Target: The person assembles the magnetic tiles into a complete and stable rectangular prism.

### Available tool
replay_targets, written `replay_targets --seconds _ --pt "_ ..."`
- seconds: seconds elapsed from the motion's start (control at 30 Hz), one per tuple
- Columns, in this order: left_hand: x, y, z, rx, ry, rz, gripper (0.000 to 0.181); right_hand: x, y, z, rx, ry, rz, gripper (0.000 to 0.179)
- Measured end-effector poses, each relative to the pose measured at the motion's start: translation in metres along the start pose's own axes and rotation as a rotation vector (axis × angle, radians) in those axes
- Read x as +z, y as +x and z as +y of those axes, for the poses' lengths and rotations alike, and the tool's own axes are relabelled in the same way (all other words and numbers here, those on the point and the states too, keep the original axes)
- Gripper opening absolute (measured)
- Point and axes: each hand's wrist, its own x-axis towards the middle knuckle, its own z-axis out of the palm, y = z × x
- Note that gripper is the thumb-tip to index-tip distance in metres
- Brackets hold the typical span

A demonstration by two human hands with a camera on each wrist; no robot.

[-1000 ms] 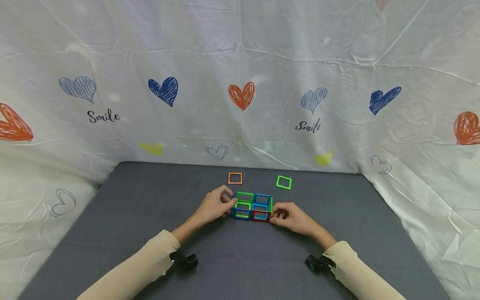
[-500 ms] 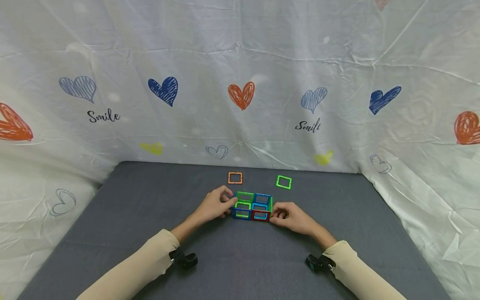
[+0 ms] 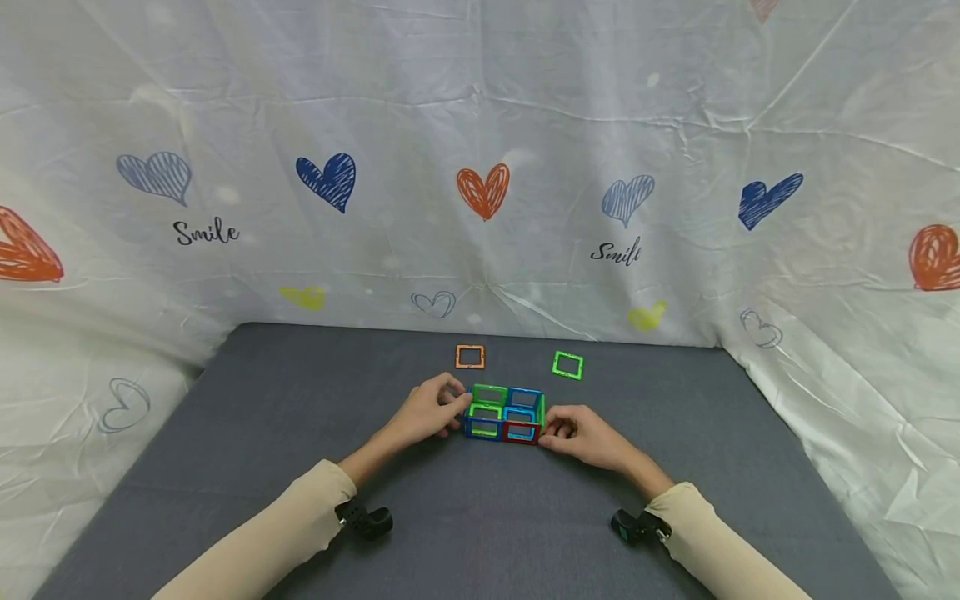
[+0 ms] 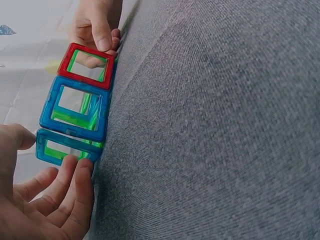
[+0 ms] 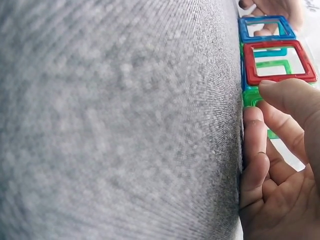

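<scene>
A low box of magnetic tiles point(image 3: 521, 414) stands on the grey cloth, made of green, blue and red frames with see-through middles. My left hand point(image 3: 430, 408) holds its left end: in the left wrist view the thumb is at one edge of the blue end tile point(image 4: 67, 146) and the fingertips point(image 4: 85, 165) touch its face. At the right end, my right hand point(image 3: 587, 434) has its thumb at the edge of the red tile point(image 5: 282, 79), its curled fingers against the green end tile point(image 5: 251, 97). Part of the box's ends is hidden behind the fingers.
An orange frame tile point(image 3: 470, 367) lies flat behind the box, with a green frame tile point(image 3: 567, 377) to its right. A white curtain point(image 3: 480, 258) printed with hearts hangs behind the table point(image 3: 480, 517) and at both sides.
The left hand has shifted very slightly to the left at the box's end. The right hand, the box and the two loose tiles look unmoved.
</scene>
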Motion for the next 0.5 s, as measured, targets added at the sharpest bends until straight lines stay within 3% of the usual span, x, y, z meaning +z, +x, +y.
replay_targets --seconds 0.5 --pt "-0.0041 0.0051 -0.0012 0.019 -0.012 0.023 0.020 -0.0002 0.0006 -0.0013 0.004 -0.019 0.003 0.006"
